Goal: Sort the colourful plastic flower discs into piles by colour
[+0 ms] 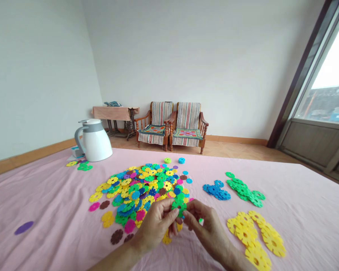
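A green notched plastic disc [179, 203] stands upright between my two hands. My left hand [157, 222] pinches its left side between thumb and fingers. From the other side, the fingertips of my right hand [205, 225] close on its right edge. A bit of blue shows just under the disc, too small to name. Behind my hands spreads a large mixed pile of notched discs [147, 184] in yellow, green, blue, pink, brown and purple. My hands cover the near right part of that pile.
Sorted on the right lie blue discs [216, 190], green discs [244, 192] and yellow discs [245, 230]. A white jug [97, 142] stands at the far left of the pink cloth [59, 203]. A purple disc [24, 227] lies alone. Two wooden armchairs [188, 118] stand beyond.
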A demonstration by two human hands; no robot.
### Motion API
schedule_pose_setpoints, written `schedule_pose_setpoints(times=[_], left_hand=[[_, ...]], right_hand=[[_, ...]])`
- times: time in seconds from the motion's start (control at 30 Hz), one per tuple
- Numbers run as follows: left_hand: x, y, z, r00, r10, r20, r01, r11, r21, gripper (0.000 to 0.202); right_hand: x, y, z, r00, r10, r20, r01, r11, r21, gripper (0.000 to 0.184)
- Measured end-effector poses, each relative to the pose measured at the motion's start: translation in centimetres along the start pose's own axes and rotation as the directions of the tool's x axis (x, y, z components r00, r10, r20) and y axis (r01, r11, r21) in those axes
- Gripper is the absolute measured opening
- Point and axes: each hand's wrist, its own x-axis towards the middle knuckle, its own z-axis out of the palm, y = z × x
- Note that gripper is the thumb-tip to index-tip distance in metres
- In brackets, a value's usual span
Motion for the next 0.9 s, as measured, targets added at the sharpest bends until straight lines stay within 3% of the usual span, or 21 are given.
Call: schedule_pose_setpoints(times=[0.17, 0.47, 0.6, 0.73, 0.9], left_hand=[[-0.2, 0.3, -0.2, 0.996, 0.006, 0.087, -0.001, 0.998, -0.055, 0.030], [-0.2, 0.0, -0.4, 0.994, 0.002, 0.113, 0.015, 0.989, -0.148, 0.030], [-0.3, 0.1, -0.3, 0.995, 0.019, 0.097, -0.014, 0.999, -0.051, 0.030], [-0.3, -0.1, -0.1, 0.999, 0.004, 0.053, -0.006, 1.000, 0.028, 0.030], [-0.5, 0.0, 0.1, 0.999, -0.052, -0.007, 0.053, 0.992, 0.117, 0.024]], right_hand=[[0.1, -0.1, 0.6, 0.992, 0.094, 0.080, -0.114, 0.947, 0.300, 0.045], [0.1, -0.2, 0.6, 0.991, 0.101, 0.093, -0.129, 0.914, 0.384, 0.042], [-0.2, 0.1, 0.8, 0.996, 0.062, 0.064, -0.078, 0.953, 0.293, 0.038], [-0.6, 0.2, 1.2, 1.000, 0.005, -0.005, -0.005, 0.998, 0.063, 0.033], [-0.8, 0.1, 1.5, 0.995, -0.098, -0.011, 0.094, 0.977, -0.190, 0.029]])
